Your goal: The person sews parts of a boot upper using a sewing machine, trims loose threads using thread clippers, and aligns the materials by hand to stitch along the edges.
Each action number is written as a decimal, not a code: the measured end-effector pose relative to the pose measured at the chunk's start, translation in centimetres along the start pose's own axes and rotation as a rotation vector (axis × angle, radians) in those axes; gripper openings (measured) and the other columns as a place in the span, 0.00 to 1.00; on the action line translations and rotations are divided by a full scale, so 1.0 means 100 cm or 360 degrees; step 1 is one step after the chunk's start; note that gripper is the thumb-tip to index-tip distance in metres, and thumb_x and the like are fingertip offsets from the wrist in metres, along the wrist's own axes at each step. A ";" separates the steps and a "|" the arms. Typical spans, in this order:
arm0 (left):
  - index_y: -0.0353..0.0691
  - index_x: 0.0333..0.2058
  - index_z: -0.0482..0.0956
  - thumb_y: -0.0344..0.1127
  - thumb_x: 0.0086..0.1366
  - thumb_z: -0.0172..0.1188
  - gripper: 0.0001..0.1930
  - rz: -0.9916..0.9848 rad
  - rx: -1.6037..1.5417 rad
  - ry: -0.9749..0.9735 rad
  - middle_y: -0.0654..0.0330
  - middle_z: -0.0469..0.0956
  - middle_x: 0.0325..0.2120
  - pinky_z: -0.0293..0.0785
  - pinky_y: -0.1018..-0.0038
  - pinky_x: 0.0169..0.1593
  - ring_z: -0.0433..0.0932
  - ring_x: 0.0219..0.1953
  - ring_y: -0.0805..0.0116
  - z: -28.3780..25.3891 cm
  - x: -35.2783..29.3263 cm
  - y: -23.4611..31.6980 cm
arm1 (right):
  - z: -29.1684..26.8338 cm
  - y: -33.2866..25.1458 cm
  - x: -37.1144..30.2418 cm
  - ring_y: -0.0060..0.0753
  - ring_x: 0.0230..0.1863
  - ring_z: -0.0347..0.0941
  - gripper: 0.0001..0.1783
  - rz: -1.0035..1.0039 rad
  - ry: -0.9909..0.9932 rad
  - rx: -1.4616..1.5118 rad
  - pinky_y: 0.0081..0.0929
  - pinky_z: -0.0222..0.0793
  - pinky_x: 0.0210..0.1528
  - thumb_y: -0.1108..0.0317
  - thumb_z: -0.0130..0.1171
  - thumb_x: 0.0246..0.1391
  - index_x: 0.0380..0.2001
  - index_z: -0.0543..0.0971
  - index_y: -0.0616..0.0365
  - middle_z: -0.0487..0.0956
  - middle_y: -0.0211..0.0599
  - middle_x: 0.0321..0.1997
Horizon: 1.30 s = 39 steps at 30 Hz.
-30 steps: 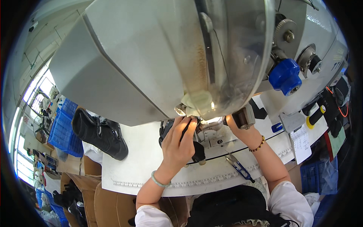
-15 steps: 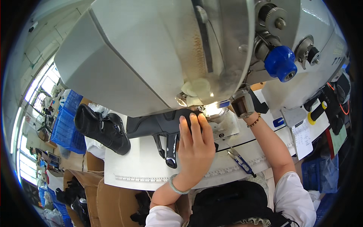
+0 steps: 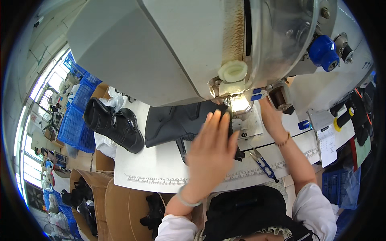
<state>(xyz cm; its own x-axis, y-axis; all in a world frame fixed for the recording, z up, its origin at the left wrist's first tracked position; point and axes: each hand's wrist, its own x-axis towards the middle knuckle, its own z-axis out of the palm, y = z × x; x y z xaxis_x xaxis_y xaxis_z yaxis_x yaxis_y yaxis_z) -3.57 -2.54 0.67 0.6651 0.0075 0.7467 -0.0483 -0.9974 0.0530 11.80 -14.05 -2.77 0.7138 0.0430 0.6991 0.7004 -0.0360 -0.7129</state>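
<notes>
My left hand (image 3: pixel 212 146) lies on a black shoe-upper piece (image 3: pixel 173 122), its fingers stretched toward the lit stitching area of a grey sewing machine (image 3: pixel 132 52). The hand is slightly blurred. A narrow black strap (image 3: pixel 181 150) of the piece hangs toward me on the white table. My right hand (image 3: pixel 271 116) reaches to the far side of the stitching area, beside a brown cylinder in a metal holder (image 3: pixel 279 97). Its fingers are hidden behind the machine parts, so what it touches cannot be seen.
A finished black boot (image 3: pixel 114 126) stands at the table's left edge. Blue-handled thread snips (image 3: pixel 263 164) lie right of my left hand, near the ruler tape (image 3: pixel 161 180). Cardboard boxes (image 3: pixel 124 209) and blue crates (image 3: pixel 78 124) are at left. A paper sheet (image 3: pixel 327 144) hangs at right.
The view has shifted. My left hand's fingers have spread slightly on the black piece, and its thumb now shows. My right hand has moved farther in behind the machine parts.
</notes>
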 end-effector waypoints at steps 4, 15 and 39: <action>0.33 0.48 0.70 0.36 0.57 0.57 0.21 -0.0620 -0.0134 0.0222 0.49 0.71 0.45 0.64 0.66 0.51 0.71 0.47 0.56 -0.023 -0.009 -0.073 | -0.019 -0.040 -0.035 0.25 0.24 0.71 0.10 0.0117 -0.0591 0.0199 0.19 0.66 0.31 0.70 0.50 0.54 0.36 0.72 0.67 0.75 0.39 0.24; 0.36 0.51 0.66 0.42 0.55 0.61 0.27 -0.1237 0.0031 0.0216 0.52 0.63 0.36 0.60 0.69 0.48 0.63 0.39 0.59 -0.039 -0.042 -0.086 | -0.002 -0.053 -0.052 0.08 0.28 0.57 0.12 0.0840 -0.0942 0.0753 0.10 0.56 0.30 0.67 0.48 0.59 0.40 0.71 0.64 0.69 0.21 0.26; 0.37 0.34 0.77 0.20 0.45 0.58 0.14 0.0291 -0.0119 -0.0072 0.57 0.76 0.35 0.76 0.73 0.34 0.78 0.36 0.59 0.008 0.025 -0.005 | -0.001 -0.050 -0.054 0.24 0.17 0.59 0.10 0.0669 -0.0657 0.0850 0.26 0.56 0.20 0.68 0.49 0.56 0.29 0.69 0.65 0.66 0.40 0.16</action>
<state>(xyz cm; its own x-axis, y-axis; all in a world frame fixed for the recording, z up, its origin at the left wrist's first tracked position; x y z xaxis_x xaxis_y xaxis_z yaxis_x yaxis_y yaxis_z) -1.31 -2.06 2.02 0.6728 -0.1782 0.7180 -0.2253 -0.9738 -0.0305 4.48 -14.16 -2.97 0.7847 0.5025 0.3629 0.2010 0.3476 -0.9159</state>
